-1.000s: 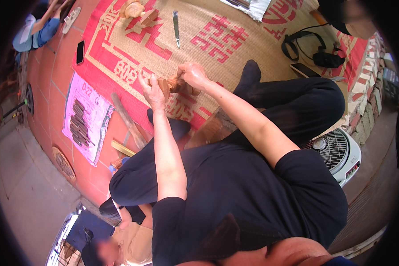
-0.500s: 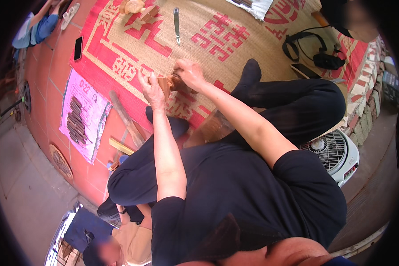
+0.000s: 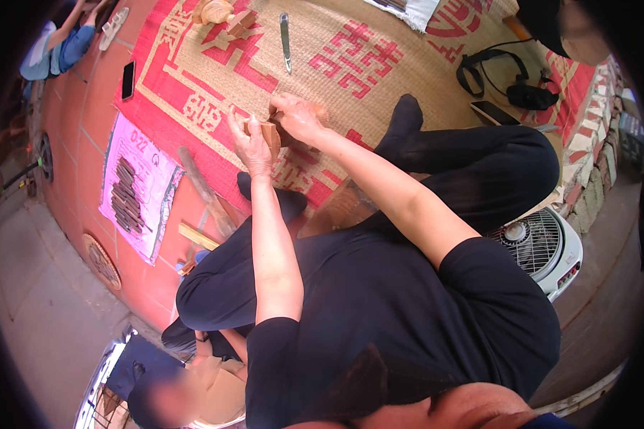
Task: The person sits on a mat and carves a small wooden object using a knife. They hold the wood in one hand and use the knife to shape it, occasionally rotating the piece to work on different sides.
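1. Left hand [image 3: 252, 150] grips a brown wooden piece [image 3: 271, 138] over a patterned mat [image 3: 315, 39].
2. Right hand [image 3: 298, 120] curls at the piece's right side, partly hiding it; I cannot tell whether it grips.
3. Beyond the hands lies a slim, pointed metal tool [image 3: 285, 43].
4. Leftward: a phone [image 3: 128, 80], and dark sticks [image 3: 127, 196] on a pink sheet [image 3: 158, 170].
5. Rightward: a black strapped device [image 3: 532, 97] and a fan [image 3: 533, 247].

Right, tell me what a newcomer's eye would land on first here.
Probably the red and tan mat across the upper view. Over it, the left hand holds a brown wooden piece, the right hand close against it. Left of the mat, a bright pink sheet carries a pile of dark sticks.
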A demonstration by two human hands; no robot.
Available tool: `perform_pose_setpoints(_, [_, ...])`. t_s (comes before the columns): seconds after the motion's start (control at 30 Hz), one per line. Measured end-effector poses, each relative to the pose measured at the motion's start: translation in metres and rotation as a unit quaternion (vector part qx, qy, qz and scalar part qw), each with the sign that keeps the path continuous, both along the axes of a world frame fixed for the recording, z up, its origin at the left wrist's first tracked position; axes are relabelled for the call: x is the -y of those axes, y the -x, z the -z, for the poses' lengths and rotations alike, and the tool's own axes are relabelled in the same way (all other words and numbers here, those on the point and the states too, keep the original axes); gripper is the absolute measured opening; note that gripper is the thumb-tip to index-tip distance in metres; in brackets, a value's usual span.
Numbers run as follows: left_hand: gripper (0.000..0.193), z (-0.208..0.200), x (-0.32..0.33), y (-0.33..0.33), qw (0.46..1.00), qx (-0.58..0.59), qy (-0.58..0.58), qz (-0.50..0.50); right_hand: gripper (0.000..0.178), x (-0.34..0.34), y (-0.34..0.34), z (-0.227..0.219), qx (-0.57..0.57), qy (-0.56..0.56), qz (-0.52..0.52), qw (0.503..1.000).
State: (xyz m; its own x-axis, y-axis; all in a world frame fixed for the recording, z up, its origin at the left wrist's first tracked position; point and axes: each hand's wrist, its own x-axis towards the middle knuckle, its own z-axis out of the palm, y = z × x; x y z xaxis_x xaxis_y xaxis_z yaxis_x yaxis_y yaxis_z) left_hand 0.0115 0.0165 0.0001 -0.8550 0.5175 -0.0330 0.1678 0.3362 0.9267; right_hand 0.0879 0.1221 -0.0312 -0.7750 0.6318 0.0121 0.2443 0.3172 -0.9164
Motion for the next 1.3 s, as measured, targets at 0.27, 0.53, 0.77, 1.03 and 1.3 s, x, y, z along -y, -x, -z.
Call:
perform_pose_setpoints(0.27, [0.049,-0.002,0.005,0.005,0.999,0.027,-0.001,-0.022,0.012,0.003,-0.028,-0.001,0.087,0.02,-0.033,0.995])
perform_pose_setpoints(0.53, [0.048,0.002,0.003,0.003,0.999,0.03,0.003,-0.029,0.013,0.013,-0.017,0.004,0.031,-0.009,-0.013,0.999])
perform_pose_setpoints(0.77, [0.047,0.007,0.005,0.007,1.0,-0.003,0.002,-0.016,0.012,-0.001,-0.017,-0.006,0.04,0.0,0.024,0.999])
perform_pose_setpoints(1.03, [0.048,-0.001,0.001,0.004,0.999,0.003,0.03,-0.026,0.008,0.009,-0.032,0.005,0.018,-0.041,-0.033,0.998])
perform_pose_setpoints(1.3, [0.048,-0.003,-0.003,0.0,1.0,0.004,0.025,-0.012,0.01,0.001,0.0,0.004,0.005,0.023,-0.004,1.0])
